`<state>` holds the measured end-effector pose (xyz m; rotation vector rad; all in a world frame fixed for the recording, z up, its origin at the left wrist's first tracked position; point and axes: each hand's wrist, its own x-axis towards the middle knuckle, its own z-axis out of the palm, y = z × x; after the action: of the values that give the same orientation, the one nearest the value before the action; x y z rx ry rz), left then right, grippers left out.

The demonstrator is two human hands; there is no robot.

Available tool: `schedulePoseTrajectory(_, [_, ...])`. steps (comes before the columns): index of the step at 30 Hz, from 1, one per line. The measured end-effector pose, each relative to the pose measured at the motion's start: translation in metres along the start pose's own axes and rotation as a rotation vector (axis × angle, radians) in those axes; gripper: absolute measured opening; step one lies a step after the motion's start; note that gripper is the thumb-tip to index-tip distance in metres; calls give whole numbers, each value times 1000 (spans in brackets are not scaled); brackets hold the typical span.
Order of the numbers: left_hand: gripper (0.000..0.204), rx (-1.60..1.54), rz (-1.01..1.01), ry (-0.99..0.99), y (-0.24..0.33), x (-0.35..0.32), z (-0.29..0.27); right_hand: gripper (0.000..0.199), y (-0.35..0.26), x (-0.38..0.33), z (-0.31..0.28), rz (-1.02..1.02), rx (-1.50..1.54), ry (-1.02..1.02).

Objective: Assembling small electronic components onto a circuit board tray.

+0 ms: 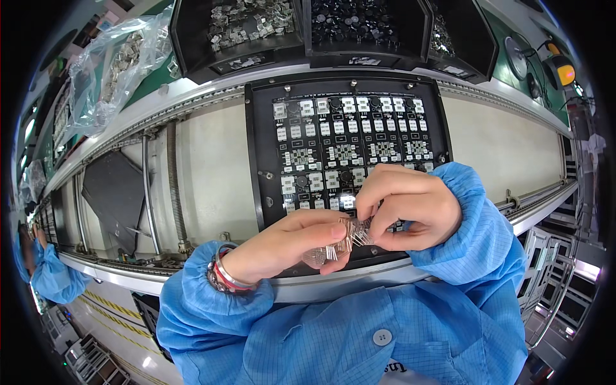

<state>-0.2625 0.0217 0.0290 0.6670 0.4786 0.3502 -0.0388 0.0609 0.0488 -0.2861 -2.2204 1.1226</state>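
My left hand (282, 247) is closed around a bunch of small metal parts with thin leads (343, 242), its thumb lying over them. My right hand (414, 208) meets the same bunch from the right, thumb and fingers curled in a pinch at its edge. Whether a single part sits between those fingertips is too small to make out. Under both hands lies a black tray (260, 173) with rows of dark circuit boards (343, 154) carrying white and silver components. The hands hide part of the tray's near rows.
Beyond the tray stand black bins holding silver parts (250, 25), black round parts (353, 22) and more small metal parts (441, 35). A see-through bag (115, 70) lies far left. Conveyor rails (212, 99) run across. Another person's blue sleeve (61, 279) shows at the left.
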Motion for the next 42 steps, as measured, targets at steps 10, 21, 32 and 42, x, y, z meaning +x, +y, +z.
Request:
schedulePoseTrajectory(10, [38, 179, 226, 113, -14, 9, 13, 17, 3, -15, 8, 134, 213, 151])
schedulePoseTrajectory(21, [44, 183, 247, 103, -25, 18, 3, 17, 10, -26, 11, 117, 196, 239])
schedulePoseTrajectory(32, [23, 79, 211, 147, -27, 18, -3, 22, 16, -22, 15, 201, 151, 270])
schedulePoseTrajectory(42, [32, -236, 252, 168, -28, 24, -14, 30, 20, -21, 17, 127, -66, 263])
